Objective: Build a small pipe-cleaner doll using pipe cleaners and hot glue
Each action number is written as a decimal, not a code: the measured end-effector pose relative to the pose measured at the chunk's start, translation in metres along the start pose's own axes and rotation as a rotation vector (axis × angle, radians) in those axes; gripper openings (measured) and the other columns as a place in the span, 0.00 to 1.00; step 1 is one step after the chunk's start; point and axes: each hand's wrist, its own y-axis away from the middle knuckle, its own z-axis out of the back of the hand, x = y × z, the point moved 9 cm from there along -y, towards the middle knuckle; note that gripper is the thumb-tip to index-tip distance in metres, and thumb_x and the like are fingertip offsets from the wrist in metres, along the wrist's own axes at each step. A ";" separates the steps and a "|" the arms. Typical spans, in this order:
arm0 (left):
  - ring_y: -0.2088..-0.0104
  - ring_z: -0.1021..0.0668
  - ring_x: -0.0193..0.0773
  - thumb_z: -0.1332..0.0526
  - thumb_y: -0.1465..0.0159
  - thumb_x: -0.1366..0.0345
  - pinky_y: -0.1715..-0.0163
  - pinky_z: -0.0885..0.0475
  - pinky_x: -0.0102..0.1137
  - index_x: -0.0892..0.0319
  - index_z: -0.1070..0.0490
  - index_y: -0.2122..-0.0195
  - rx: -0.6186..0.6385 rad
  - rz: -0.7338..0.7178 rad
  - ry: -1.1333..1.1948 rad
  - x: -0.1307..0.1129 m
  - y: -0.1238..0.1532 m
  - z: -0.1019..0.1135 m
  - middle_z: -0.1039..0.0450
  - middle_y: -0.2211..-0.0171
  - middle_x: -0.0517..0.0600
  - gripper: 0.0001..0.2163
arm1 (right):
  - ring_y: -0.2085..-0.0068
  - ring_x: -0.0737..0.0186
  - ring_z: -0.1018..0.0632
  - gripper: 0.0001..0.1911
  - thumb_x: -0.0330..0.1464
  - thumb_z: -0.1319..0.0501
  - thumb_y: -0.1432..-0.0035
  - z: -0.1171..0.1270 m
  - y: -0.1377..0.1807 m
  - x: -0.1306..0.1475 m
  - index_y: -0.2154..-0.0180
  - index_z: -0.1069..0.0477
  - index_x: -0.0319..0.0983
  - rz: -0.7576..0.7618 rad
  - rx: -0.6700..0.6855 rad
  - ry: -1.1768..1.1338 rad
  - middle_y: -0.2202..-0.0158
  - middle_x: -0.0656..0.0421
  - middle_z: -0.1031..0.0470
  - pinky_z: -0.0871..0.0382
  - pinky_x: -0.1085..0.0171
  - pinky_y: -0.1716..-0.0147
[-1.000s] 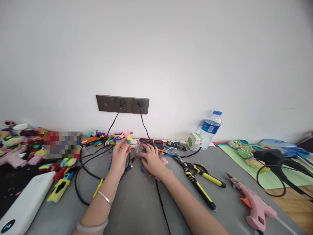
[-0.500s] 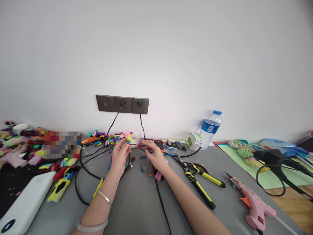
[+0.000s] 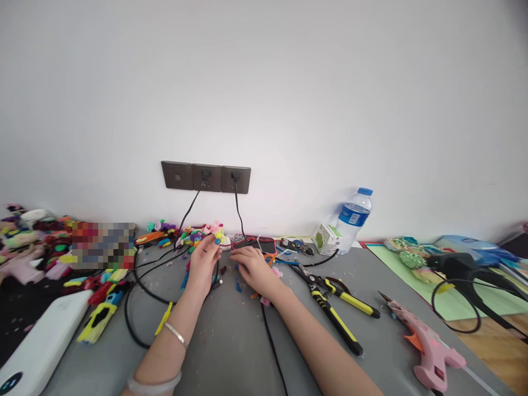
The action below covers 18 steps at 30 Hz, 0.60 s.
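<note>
A small pink and yellow craft piece (image 3: 217,233), soft and lumpy in shape, sits pinched at the fingertips of the left hand (image 3: 203,260), at the far side of the grey worktop (image 3: 231,341) near the wall. The right hand (image 3: 254,268) lies palm down just beside it, fingers loosely spread over small coloured scraps; whether it grips anything cannot be told. A thin black cable (image 3: 270,341) runs under that hand from the dark wall sockets (image 3: 206,176). Right of the hands lie yellow-and-black handled cutters (image 3: 335,313), then a pink glue gun (image 3: 429,346). A clear plastic water bottle (image 3: 351,219) stands by the wall. A smooth white box (image 3: 41,341) lies at the left edge.
</note>
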 end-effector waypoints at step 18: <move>0.75 0.27 0.30 0.26 0.56 0.59 0.73 0.34 0.26 0.59 0.22 0.63 0.006 0.014 -0.015 0.005 0.002 -0.003 0.27 0.73 0.46 0.20 | 0.50 0.57 0.26 0.20 0.17 0.46 0.42 -0.014 -0.001 -0.008 0.56 0.22 0.40 -0.018 0.070 0.097 0.50 0.53 0.24 0.35 0.56 0.49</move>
